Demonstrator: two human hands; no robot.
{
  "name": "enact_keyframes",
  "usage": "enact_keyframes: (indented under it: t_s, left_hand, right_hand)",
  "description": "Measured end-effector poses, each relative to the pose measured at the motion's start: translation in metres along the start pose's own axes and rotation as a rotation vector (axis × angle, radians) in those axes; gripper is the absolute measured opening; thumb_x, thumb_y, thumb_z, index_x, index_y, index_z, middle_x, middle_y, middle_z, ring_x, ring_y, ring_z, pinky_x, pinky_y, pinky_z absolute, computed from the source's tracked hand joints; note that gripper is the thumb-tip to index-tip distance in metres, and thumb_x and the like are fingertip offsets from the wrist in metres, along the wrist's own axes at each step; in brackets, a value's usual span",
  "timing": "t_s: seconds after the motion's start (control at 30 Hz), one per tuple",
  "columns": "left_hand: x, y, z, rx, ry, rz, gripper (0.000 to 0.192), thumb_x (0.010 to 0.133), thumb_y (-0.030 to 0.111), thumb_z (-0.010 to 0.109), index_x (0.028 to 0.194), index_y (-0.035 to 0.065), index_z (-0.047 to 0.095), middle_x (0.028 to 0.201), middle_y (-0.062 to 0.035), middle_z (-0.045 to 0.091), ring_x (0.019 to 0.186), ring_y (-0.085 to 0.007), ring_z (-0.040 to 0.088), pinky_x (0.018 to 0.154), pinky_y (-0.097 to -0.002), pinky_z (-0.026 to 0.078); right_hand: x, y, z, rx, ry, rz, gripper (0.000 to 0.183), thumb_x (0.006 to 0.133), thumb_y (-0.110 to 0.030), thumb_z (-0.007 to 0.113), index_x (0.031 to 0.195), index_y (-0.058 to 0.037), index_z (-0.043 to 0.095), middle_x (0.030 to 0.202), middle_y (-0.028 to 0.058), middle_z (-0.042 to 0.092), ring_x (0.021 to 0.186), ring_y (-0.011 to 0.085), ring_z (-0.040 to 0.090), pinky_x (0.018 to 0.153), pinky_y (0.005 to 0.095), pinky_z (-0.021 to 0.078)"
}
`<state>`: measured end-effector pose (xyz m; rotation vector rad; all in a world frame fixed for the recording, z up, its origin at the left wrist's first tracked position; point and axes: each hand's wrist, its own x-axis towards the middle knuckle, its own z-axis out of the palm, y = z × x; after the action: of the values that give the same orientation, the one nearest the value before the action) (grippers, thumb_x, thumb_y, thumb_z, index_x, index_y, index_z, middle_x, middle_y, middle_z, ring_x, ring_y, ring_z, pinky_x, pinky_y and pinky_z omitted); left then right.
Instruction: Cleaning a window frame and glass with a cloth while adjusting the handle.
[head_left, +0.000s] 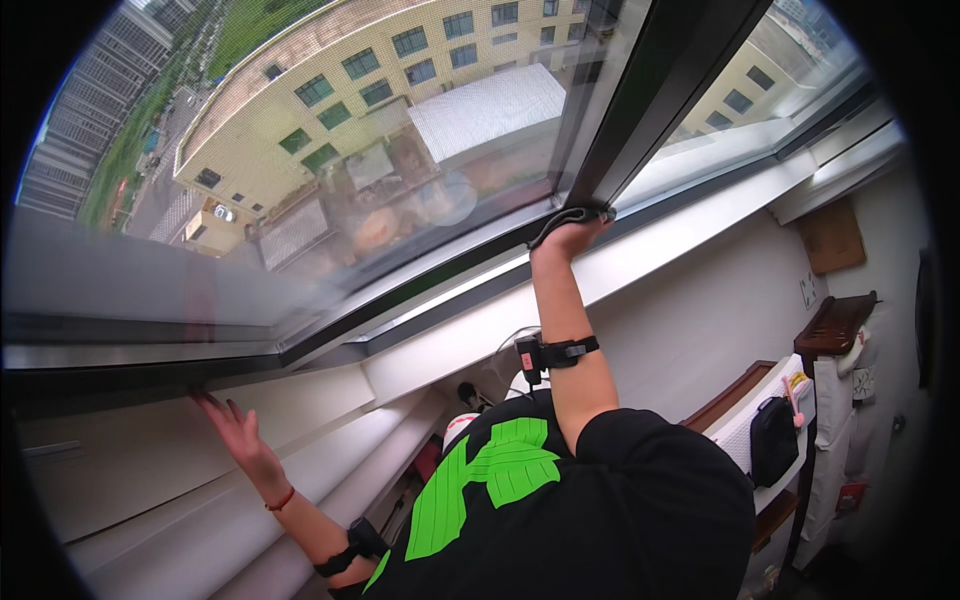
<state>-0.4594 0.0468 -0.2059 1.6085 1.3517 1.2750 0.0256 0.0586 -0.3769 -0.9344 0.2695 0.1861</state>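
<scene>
A dark folded cloth (571, 217) lies under my right hand (576, 235), which presses it against the bottom of the dark window frame (637, 105), where an upright bar meets the lower rail. My fingers are partly hidden by the cloth and the frame. At the lower left, my left hand (238, 433) is raised with its fingers apart and holds nothing. Its fingertips are at the underside of the window's dark lower rail (150, 379); whether they touch it is not clear. A large glass pane with a mesh screen (360, 127) stands in front of me.
Below the window runs a white sill (480, 319). White pipes (225, 525) stand at the lower left. On the right are a wooden-edged white rack with a black bag (774, 442) hung on it and a dark wooden stand (832, 322). A thin cable hangs near my right forearm.
</scene>
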Motion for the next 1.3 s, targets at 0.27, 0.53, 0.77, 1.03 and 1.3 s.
enact_keyframes:
  t_s: [0.27, 0.53, 0.77, 1.03, 1.3]
  left_hand:
    - [-0.009, -0.044, -0.029, -0.111, -0.096, 0.019, 0.096, 0.074, -0.006, 0.047, 0.162, 0.0033, 0.01, 0.171, -0.0104, 0.005, 0.158, -0.0281, 0.0, 0.124, -0.0513, 0.003]
    - [-0.022, -0.076, -0.033, -0.227, -0.142, -0.05, 0.097, 0.066, -0.007, 0.043, 0.16, 0.0008, 0.02, 0.169, -0.013, 0.017, 0.157, -0.0288, 0.008, 0.125, -0.0495, 0.009]
    - [-0.039, -0.098, -0.041, -0.116, -0.362, -0.218, 0.074, 0.075, -0.01, 0.039, 0.148, -0.0027, 0.046, 0.152, -0.0163, 0.049, 0.147, -0.0264, 0.039, 0.123, -0.0411, 0.026]
    - [-0.051, -0.116, -0.01, -0.182, -0.642, -0.433, 0.039, 0.098, 0.007, 0.05, 0.135, -0.0037, 0.059, 0.132, -0.0124, 0.065, 0.125, -0.0212, 0.059, 0.104, -0.0337, 0.045]
    - [-0.026, -0.108, 0.089, -0.795, -0.388, -0.729, 0.055, 0.108, 0.05, 0.04, 0.141, 0.0078, 0.052, 0.14, -0.0072, 0.058, 0.128, -0.0205, 0.055, 0.109, -0.0425, 0.043]
  right_hand:
    - [-0.07, 0.038, 0.013, 0.142, -0.009, 0.38, 0.048, 0.105, -0.048, 0.029, 0.136, -0.0138, 0.04, 0.136, 0.0075, 0.049, 0.121, 0.0236, 0.054, 0.107, 0.0395, 0.044]
    - [-0.174, 0.078, 0.0, -0.015, -0.101, 0.573, 0.052, 0.106, -0.06, 0.025, 0.112, -0.0161, 0.052, 0.112, 0.0003, 0.06, 0.099, 0.0198, 0.061, 0.092, 0.037, 0.0503]
    - [-0.264, 0.117, -0.019, 0.015, -0.289, 0.86, 0.058, 0.105, -0.063, 0.023, 0.114, -0.0177, 0.058, 0.115, -0.0002, 0.065, 0.103, 0.0216, 0.062, 0.099, 0.0394, 0.047]
    - [-0.339, 0.112, -0.022, -0.046, -0.527, 1.126, 0.06, 0.108, -0.056, 0.018, 0.132, -0.0133, 0.052, 0.136, 0.009, 0.055, 0.122, 0.0297, 0.051, 0.108, 0.0558, 0.0402]
    - [-0.311, 0.078, -0.014, -0.062, -0.732, 1.392, 0.063, 0.108, -0.053, 0.024, 0.133, -0.002, 0.05, 0.142, 0.0204, 0.051, 0.129, 0.0364, 0.049, 0.114, 0.0525, 0.0361]
